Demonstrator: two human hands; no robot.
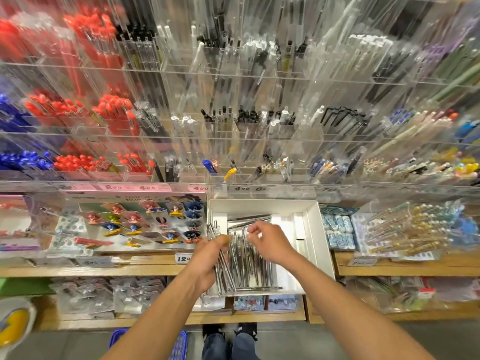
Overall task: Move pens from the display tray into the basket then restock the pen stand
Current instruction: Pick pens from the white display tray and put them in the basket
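Note:
A white display tray (320,229) sits on the wooden shelf with several clear, silver-tipped pens (249,266) lying in it. My left hand (207,258) grips a bundle of these pens (220,279) at the tray's left side. My right hand (267,240) hovers over the pens in the tray, fingertips curled and pinching at the pen tops. A blue basket (179,344) shows on the floor below, partly hidden by my left forearm. The clear acrylic pen stand (241,141) rises above the tray in several tiers.
Red and blue pens (78,162) fill the stand's left compartments, black and white ones the middle. Clip displays (145,222) lie left of the tray, glitter packs (337,229) and beaded pens (405,229) to its right. A lower shelf (104,297) holds packaged goods.

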